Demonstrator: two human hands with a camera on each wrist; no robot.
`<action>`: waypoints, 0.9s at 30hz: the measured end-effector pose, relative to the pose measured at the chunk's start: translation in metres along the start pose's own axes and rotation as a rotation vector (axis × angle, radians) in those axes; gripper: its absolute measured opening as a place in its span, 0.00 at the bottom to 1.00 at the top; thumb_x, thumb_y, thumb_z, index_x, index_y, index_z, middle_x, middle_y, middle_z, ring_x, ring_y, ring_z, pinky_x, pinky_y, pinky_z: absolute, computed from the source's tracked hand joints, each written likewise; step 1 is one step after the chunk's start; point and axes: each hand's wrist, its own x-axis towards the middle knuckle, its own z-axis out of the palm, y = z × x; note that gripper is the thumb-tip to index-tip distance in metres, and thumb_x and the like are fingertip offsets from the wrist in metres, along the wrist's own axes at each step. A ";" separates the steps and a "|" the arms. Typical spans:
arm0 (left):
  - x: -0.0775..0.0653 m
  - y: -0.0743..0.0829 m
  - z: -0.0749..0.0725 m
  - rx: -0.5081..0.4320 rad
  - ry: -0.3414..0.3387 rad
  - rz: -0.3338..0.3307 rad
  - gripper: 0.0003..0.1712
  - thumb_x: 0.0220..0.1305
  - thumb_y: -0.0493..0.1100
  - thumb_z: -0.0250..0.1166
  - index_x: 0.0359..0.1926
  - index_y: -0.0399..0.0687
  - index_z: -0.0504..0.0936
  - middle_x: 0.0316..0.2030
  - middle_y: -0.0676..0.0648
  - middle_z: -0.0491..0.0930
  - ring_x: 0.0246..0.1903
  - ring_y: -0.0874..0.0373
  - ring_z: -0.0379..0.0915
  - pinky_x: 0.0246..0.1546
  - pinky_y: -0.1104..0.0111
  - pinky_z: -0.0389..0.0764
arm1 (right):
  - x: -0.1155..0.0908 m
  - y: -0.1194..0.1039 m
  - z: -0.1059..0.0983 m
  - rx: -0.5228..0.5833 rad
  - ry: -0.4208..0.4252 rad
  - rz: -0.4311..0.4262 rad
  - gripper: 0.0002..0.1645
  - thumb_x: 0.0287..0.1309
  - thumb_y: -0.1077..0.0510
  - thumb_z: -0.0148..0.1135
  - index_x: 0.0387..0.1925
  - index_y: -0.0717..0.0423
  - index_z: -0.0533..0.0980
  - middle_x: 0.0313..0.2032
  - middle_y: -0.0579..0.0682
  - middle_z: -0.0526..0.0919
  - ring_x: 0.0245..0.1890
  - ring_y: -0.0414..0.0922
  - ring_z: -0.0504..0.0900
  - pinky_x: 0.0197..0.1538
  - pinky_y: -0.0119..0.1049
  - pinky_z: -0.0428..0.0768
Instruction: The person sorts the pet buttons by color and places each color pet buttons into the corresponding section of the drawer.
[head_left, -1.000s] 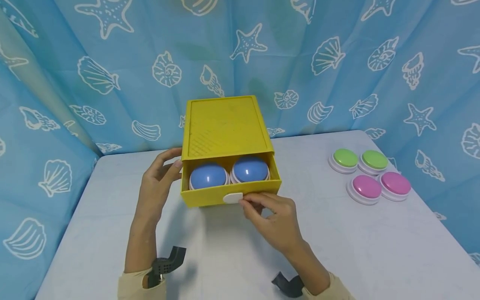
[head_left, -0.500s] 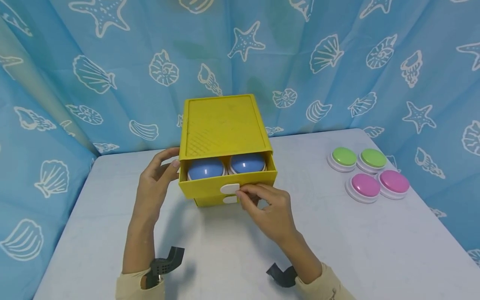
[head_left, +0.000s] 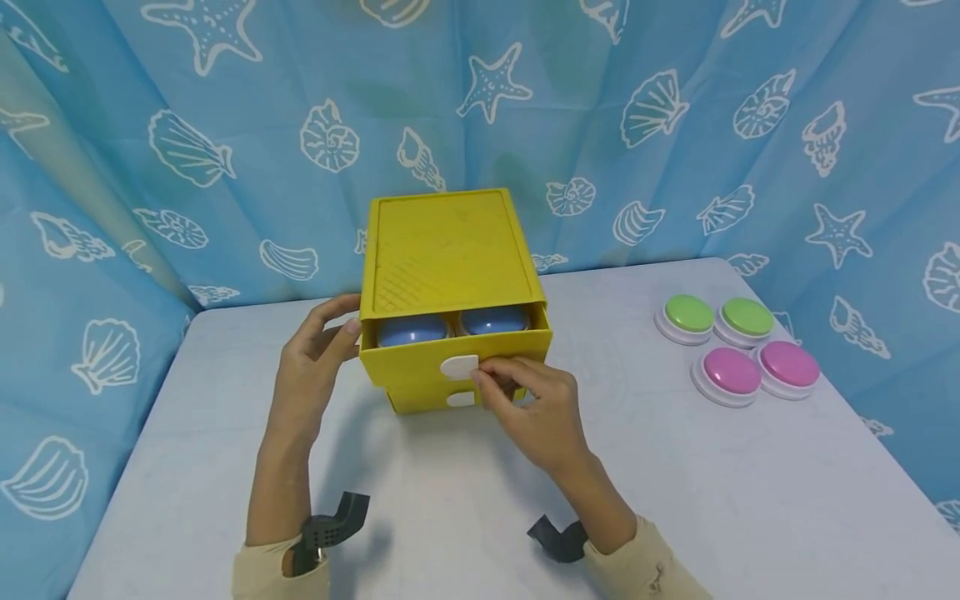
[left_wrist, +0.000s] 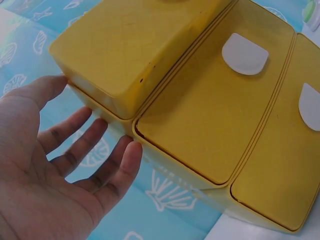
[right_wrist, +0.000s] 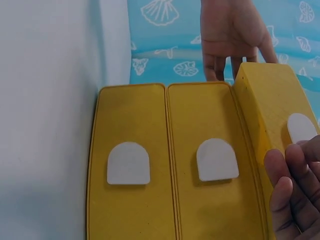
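Note:
A yellow drawer cabinet [head_left: 450,246] stands at the middle back of the table, its top drawer [head_left: 405,364] pulled partly out. Inside that drawer sit two blue dome-topped buttons [head_left: 412,330], half hidden under the cabinet top. My right hand [head_left: 540,408] pinches the white tab handle [head_left: 459,367] on the drawer front between thumb and fingers. In the right wrist view, its fingertips lie at the edge of the same handle [right_wrist: 301,127]. My left hand [left_wrist: 70,160] is at the cabinet's left side, fingers spread and lightly bent, fingertips right at the side wall.
Two lower drawers [right_wrist: 132,110] with white tabs are closed. Two green buttons [head_left: 690,313] and two pink buttons [head_left: 732,372] on white bases stand on the white table [head_left: 750,500] at the right. A blue shell-patterned curtain [head_left: 540,150] hangs behind.
The top drawer has slid inward with my right hand on its handle, covering more of the blue buttons. A lower drawer's white tab has come into view. My left hand stays at the side.

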 end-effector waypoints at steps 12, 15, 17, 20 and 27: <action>0.001 0.003 -0.001 -0.033 -0.005 0.020 0.25 0.60 0.60 0.58 0.58 0.65 0.70 0.58 0.59 0.69 0.51 0.58 0.70 0.53 0.53 0.68 | 0.010 -0.005 0.001 -0.005 0.005 0.007 0.09 0.44 0.70 0.68 0.31 0.62 0.81 0.22 0.46 0.79 0.20 0.36 0.73 0.22 0.33 0.76; 0.001 0.003 -0.001 -0.042 -0.008 0.012 0.26 0.60 0.60 0.58 0.59 0.65 0.70 0.57 0.58 0.69 0.50 0.56 0.71 0.54 0.52 0.67 | 0.015 -0.013 -0.001 0.003 0.008 -0.001 0.08 0.43 0.72 0.67 0.30 0.66 0.80 0.21 0.49 0.79 0.20 0.38 0.73 0.21 0.34 0.76; 0.001 0.002 0.000 -0.047 -0.009 0.000 0.26 0.60 0.61 0.58 0.59 0.65 0.70 0.57 0.58 0.70 0.49 0.55 0.71 0.54 0.51 0.65 | 0.017 -0.016 -0.002 0.004 0.006 -0.001 0.08 0.43 0.73 0.67 0.30 0.66 0.80 0.20 0.50 0.79 0.20 0.39 0.73 0.22 0.33 0.76; 0.002 0.001 0.001 -0.058 -0.013 -0.012 0.26 0.59 0.61 0.58 0.59 0.65 0.70 0.56 0.57 0.72 0.49 0.55 0.72 0.55 0.50 0.65 | 0.019 -0.017 -0.002 0.001 0.004 -0.004 0.07 0.43 0.73 0.66 0.29 0.67 0.80 0.20 0.50 0.78 0.20 0.39 0.74 0.24 0.30 0.76; 0.001 0.000 0.002 -0.026 -0.004 -0.021 0.26 0.59 0.62 0.57 0.59 0.67 0.69 0.55 0.58 0.72 0.47 0.56 0.73 0.54 0.51 0.67 | 0.023 -0.009 0.000 0.016 0.009 -0.018 0.07 0.43 0.74 0.66 0.29 0.67 0.80 0.20 0.51 0.78 0.20 0.40 0.74 0.24 0.30 0.77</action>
